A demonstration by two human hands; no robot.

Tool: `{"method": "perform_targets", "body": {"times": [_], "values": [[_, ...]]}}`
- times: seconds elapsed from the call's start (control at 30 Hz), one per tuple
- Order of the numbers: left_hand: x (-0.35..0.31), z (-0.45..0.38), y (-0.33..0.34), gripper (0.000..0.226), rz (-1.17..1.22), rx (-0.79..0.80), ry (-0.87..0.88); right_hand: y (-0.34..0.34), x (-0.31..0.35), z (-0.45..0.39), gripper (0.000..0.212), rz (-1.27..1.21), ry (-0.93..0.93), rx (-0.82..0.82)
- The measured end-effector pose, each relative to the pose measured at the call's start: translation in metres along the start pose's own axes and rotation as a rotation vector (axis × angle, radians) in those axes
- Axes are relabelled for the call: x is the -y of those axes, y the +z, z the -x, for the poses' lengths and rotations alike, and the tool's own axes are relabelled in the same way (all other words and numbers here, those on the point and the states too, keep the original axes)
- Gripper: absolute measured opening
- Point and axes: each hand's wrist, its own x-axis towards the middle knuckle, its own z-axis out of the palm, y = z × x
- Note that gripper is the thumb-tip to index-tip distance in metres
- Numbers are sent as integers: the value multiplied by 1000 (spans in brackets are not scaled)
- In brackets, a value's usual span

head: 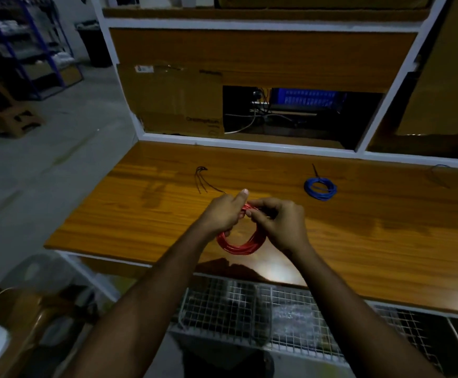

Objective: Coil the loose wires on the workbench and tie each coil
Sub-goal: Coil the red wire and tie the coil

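While both hands — left hand, right hand — pinch the red coil, a blue coil lies on the dim wooden workbench.

The bench is bare at the left; black ties and a blue coil lie farther back.

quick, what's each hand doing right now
Left hand: closed, gripping the top of the red wire coil.
Right hand: closed, pinching the same coil at its top.
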Motion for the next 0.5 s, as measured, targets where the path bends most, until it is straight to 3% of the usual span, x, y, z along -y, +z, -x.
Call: {"method": "perform_targets", "body": {"times": [0.13,0.37,0.5], "values": [[11,-38,-1,54,222,-29,-125,24,-23,-20,25,84,-22,94],[25,-88,-8,46,644,96,-341,47,-61,-70,16,78,-66,38],[42,-110,-22,44,874,199,-419,68,-75,-93,26,0,-86,44]]}}
